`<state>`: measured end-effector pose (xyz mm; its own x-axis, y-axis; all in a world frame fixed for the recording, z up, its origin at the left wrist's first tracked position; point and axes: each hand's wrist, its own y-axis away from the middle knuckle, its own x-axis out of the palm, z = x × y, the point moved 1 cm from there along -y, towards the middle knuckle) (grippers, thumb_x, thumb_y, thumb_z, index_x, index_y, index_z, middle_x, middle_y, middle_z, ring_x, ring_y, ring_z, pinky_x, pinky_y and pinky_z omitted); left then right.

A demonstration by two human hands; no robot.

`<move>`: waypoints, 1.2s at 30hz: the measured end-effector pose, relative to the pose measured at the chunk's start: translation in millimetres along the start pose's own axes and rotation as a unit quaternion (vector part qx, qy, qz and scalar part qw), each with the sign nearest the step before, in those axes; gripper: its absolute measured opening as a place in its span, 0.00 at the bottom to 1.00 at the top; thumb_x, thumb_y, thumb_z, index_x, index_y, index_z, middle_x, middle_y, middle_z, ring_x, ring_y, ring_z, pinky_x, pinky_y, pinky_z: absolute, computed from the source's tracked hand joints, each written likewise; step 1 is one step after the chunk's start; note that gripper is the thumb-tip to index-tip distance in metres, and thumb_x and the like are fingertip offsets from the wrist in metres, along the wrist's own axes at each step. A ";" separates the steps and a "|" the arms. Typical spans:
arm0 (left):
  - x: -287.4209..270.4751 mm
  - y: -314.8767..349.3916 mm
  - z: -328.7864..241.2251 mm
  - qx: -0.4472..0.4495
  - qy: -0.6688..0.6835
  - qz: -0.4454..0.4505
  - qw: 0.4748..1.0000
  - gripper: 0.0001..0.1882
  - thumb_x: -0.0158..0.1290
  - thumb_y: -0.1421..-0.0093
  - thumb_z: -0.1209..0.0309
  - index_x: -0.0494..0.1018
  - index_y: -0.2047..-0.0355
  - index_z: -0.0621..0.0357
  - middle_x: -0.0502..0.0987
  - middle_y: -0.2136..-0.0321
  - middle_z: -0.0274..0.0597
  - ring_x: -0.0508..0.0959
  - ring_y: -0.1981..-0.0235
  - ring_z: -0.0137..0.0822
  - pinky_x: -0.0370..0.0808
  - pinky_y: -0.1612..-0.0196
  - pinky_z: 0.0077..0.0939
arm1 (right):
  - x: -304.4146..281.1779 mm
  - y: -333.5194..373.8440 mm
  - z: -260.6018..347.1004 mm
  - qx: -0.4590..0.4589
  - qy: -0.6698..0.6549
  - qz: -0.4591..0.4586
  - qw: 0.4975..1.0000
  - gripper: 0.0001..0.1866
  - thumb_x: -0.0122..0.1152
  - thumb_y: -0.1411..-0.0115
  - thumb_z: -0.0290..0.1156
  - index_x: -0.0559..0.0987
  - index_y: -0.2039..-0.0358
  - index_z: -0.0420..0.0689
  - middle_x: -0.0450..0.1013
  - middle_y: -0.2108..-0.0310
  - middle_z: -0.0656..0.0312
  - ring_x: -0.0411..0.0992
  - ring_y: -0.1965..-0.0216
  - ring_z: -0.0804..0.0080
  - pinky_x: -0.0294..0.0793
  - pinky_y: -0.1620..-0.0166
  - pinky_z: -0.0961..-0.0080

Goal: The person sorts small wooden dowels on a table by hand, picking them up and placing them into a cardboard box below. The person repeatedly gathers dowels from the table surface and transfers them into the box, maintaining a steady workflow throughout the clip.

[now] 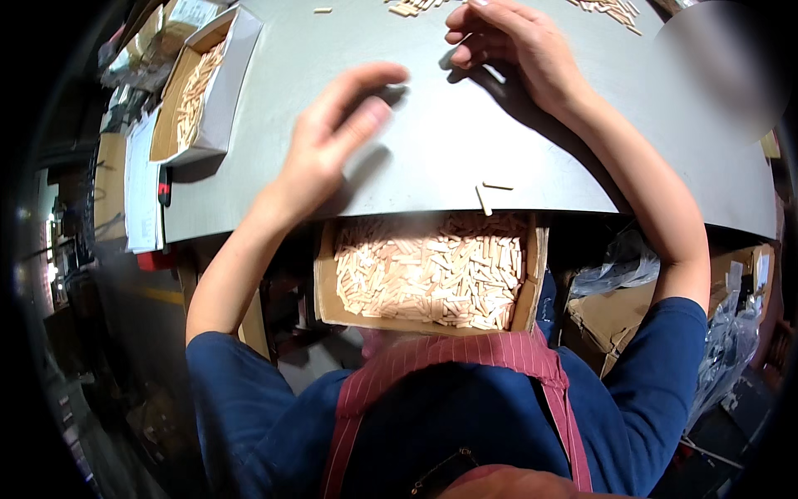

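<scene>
Over the grey tabletop (249, 187), my left hand (332, 133) hovers with thumb and forefinger apart and nothing between them. Farther right and closer to the far side is my right hand (528, 54), its fingers loosely bent and apart, with no object visible in them. Its uppermost fingers reach the picture's top edge, beside a small pile of short wooden dowels (413, 7). Two loose dowels (484, 200) lie at the table's near edge. Just below that edge, in front of my body, an open cardboard box (536, 249) is filled with many more dowels (428, 274).
A white-sided box (226, 108) of dowels stands at the far left, near papers (141, 183) and a red-and-black tool (164, 190). One dowel (322, 10) lies apart at the back, and another pile (611, 10) at back right. Cardboard and clear plastic (619, 264) sit below right.
</scene>
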<state>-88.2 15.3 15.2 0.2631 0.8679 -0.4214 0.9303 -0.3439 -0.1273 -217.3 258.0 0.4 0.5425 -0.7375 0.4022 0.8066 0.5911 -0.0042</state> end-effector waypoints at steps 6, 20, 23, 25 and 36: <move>63.9 -21.9 -20.9 0.278 -0.139 0.233 0.921 0.36 0.53 0.27 0.58 0.60 0.27 0.69 0.63 0.27 0.59 0.62 0.25 0.56 0.58 0.24 0.52 | -23.2 -9.1 -4.7 -0.099 0.117 0.056 0.987 0.21 0.53 0.22 0.44 0.81 0.53 0.37 0.80 0.60 0.58 0.83 0.65 0.76 0.87 0.55 0.71; -29.6 -60.8 48.8 0.059 -0.406 -0.130 0.903 0.30 0.53 0.26 0.56 0.68 0.35 0.70 0.64 0.30 0.63 0.62 0.27 0.57 0.57 0.26 0.48 | -28.0 -13.5 -4.4 -0.168 0.173 -0.054 0.969 0.16 0.59 0.25 0.38 0.80 0.50 0.36 0.80 0.57 0.58 0.82 0.60 0.73 0.81 0.55 0.75; -62.8 -114.4 98.1 -0.049 -0.486 -0.200 0.849 0.49 0.51 0.30 0.37 0.60 0.31 0.73 0.58 0.28 0.70 0.55 0.25 0.61 0.50 0.26 0.59 | -36.6 -18.5 2.5 -0.277 0.371 -0.088 0.882 0.19 0.60 0.27 0.37 0.76 0.45 0.35 0.77 0.49 0.54 0.79 0.53 0.65 0.79 0.48 0.68; -81.6 -147.1 108.3 -0.098 -0.445 -0.202 0.867 0.59 0.49 0.34 0.28 0.53 0.27 0.76 0.54 0.27 0.75 0.51 0.23 0.65 0.43 0.26 0.70 | -49.4 -28.7 -1.7 -0.295 0.450 -0.096 0.837 0.21 0.60 0.27 0.38 0.74 0.42 0.36 0.74 0.47 0.51 0.77 0.48 0.60 0.76 0.43 0.65; -38.7 -276.7 102.8 0.118 -0.309 -0.184 0.926 0.35 0.46 0.25 0.43 0.71 0.33 0.58 0.74 0.38 0.54 0.73 0.35 0.52 0.69 0.33 0.40 | -51.1 -35.3 -3.2 -0.279 0.537 -0.096 0.791 0.26 0.61 0.29 0.41 0.73 0.39 0.33 0.66 0.36 0.39 0.67 0.34 0.44 0.68 0.32 0.57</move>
<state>-382.1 40.0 -25.6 -0.3247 0.5968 -0.7338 0.8272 -0.1970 -0.5263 -272.7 273.8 -22.9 0.0433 -0.8254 -0.5628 0.7132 0.4200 -0.5612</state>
